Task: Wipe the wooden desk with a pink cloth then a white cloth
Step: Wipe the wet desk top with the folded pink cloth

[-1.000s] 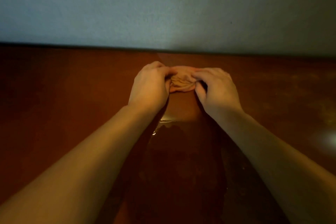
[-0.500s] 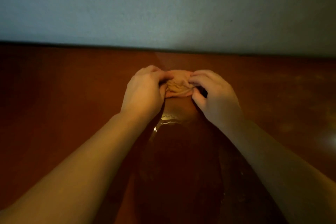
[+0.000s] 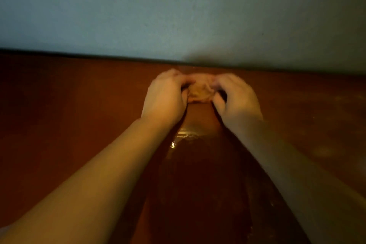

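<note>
Wall (image 3: pixel 178 6) ahead of me: plain, pale blue-grey, fills the upper part of the view. Light is dim. The wall darkens toward the right, with a soft shadow (image 3: pixel 297 59) low down there. Thin dark line (image 3: pixel 59 53) along its bottom edge. Nearer me, a wet patch (image 3: pixel 185 134) with small bright glints.

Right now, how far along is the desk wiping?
Done, apparently: a wet, shiny strip runs down the middle of the desk between the arms. In hand: the left hand and right hand both grip a bunched cloth at the far edge by the wall. Left: the duller areas on either side, then a second pass; only one cloth is in view.
</note>
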`<state>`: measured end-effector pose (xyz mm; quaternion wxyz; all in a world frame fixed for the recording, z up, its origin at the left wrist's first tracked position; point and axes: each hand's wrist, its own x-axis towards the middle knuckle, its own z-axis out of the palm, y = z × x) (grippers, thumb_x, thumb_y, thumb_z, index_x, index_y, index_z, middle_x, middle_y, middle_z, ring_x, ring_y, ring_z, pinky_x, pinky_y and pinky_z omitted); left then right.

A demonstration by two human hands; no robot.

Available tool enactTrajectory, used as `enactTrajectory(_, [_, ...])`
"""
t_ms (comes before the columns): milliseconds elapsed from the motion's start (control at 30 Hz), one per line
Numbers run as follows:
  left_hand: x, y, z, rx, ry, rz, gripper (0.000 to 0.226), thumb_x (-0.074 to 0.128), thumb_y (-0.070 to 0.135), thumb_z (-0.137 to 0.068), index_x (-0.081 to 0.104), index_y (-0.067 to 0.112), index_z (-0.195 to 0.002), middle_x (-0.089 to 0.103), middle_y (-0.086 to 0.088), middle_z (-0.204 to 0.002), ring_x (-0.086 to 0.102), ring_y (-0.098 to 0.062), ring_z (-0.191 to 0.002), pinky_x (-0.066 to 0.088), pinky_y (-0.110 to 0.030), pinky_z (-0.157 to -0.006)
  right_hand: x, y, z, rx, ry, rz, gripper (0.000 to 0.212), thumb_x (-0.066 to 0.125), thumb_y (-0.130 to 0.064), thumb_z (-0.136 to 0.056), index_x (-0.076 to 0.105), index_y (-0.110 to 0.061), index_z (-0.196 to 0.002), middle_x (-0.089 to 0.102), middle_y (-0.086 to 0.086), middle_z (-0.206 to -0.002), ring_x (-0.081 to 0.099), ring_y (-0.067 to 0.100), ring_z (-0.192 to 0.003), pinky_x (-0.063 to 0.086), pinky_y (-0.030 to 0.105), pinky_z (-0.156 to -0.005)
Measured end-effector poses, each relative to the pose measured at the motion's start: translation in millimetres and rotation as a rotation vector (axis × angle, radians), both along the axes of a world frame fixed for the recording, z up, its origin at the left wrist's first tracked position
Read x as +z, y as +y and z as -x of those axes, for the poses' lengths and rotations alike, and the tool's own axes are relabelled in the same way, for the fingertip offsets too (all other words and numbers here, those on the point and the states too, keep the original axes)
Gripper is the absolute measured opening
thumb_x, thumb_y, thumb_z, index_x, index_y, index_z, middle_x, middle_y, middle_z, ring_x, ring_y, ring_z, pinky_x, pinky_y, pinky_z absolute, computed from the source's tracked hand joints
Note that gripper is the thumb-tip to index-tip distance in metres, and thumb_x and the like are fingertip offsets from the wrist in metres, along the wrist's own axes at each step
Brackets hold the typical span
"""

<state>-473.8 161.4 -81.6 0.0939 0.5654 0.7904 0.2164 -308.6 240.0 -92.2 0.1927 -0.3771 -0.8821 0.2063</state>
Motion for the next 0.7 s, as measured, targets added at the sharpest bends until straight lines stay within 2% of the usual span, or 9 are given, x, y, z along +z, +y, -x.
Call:
enactTrajectory(67, [3, -28, -6, -0.027, -0.009, -0.006, 0.028, 0.065, 0.017, -0.089, 0.071, 0.022, -0.116, 0.065, -0.003, -0.111, 0.058, -0.024, -0.103, 0.045, -0.035, -0.089, 4, -34, -10, -0.013, -0.044, 0.027, 0.016, 0.063, -0.009, -0.088, 0.067, -0.014, -0.102, 0.064, 0.004, -0.112, 0.056, 0.018, -0.107, 0.039, 0.023, -0.088])
enactTrajectory(133, [4, -41, -4, -0.055, -0.015, 0.005, 0.029, 0.063, 0.018, -0.092, 0.069, 0.023, -0.12, 0.065, -0.002, -0.115, 0.057, -0.022, -0.106, 0.044, -0.034, -0.092, 6, -47, -13, -0.019, -0.074, 0.035, 0.019, 0.063, -0.012, -0.09, 0.069, -0.015, -0.108, 0.065, 0.001, -0.116, 0.055, 0.014, -0.111, 0.035, 0.019, -0.093])
enactTrajectory(200, [1, -26, 7, -0.063, 0.0, -0.017, 0.028, 0.061, 0.018, -0.093, 0.069, 0.022, -0.12, 0.066, -0.003, -0.115, 0.057, -0.022, -0.106, 0.043, -0.033, -0.091, 2, -36, -3, 0.007, -0.067, -0.006, 0.02, 0.062, -0.015, -0.091, 0.069, -0.013, -0.109, 0.065, 0.002, -0.117, 0.056, 0.016, -0.113, 0.038, 0.021, -0.095])
enactTrajectory(267, [0, 0, 20, -0.049, 0.032, -0.032, 0.027, 0.061, 0.018, -0.092, 0.07, 0.021, -0.118, 0.066, -0.004, -0.112, 0.058, -0.024, -0.103, 0.044, -0.034, -0.088, 1, -12, 16, -0.003, -0.033, -0.023, 0.019, 0.064, -0.012, -0.09, 0.069, -0.01, -0.108, 0.065, 0.007, -0.115, 0.058, 0.024, -0.111, 0.045, 0.031, -0.094])
enactTrajectory(400, [1, 28, 31, -0.033, 0.019, 0.032, 0.028, 0.061, 0.017, -0.091, 0.071, 0.019, -0.117, 0.065, -0.005, -0.113, 0.059, -0.027, -0.104, 0.046, -0.037, -0.087, 4, 9, 41, -0.101, -0.099, 0.023, 0.019, 0.062, -0.011, -0.09, 0.067, -0.012, -0.108, 0.062, 0.006, -0.111, 0.056, 0.026, -0.106, 0.045, 0.038, -0.089])
enactTrajectory(467, [4, 14, 26, -0.05, 0.01, 0.027, 0.027, 0.061, 0.016, -0.091, 0.07, 0.02, -0.116, 0.065, -0.005, -0.114, 0.058, -0.025, -0.106, 0.045, -0.037, -0.09, 4, -10, 33, -0.091, -0.07, -0.026, 0.016, 0.062, -0.012, -0.089, 0.067, -0.011, -0.104, 0.062, 0.008, -0.106, 0.056, 0.028, -0.1, 0.046, 0.036, -0.083])
enactTrajectory(567, [9, -14, 19, -0.003, -0.003, 0.01, 0.029, 0.058, 0.02, -0.094, 0.068, 0.023, -0.121, 0.063, 0.0, -0.124, 0.054, -0.019, -0.114, 0.04, -0.036, -0.099, 8, -48, 18, -0.068, -0.072, -0.025, 0.021, 0.058, -0.017, -0.093, 0.069, -0.015, -0.111, 0.063, 0.0, -0.11, 0.055, 0.015, -0.102, 0.044, 0.022, -0.082])
enactTrajectory(700, [14, -26, 2, 0.173, -0.116, 0.001, 0.034, 0.059, 0.031, -0.096, 0.062, 0.023, -0.129, 0.055, 0.004, -0.131, 0.052, -0.014, -0.117, 0.047, -0.034, -0.1, -2, -43, 22, -0.079, 0.035, -0.063, 0.023, 0.059, -0.014, -0.094, 0.071, -0.008, -0.112, 0.065, 0.006, -0.112, 0.057, 0.022, -0.103, 0.052, 0.033, -0.081])
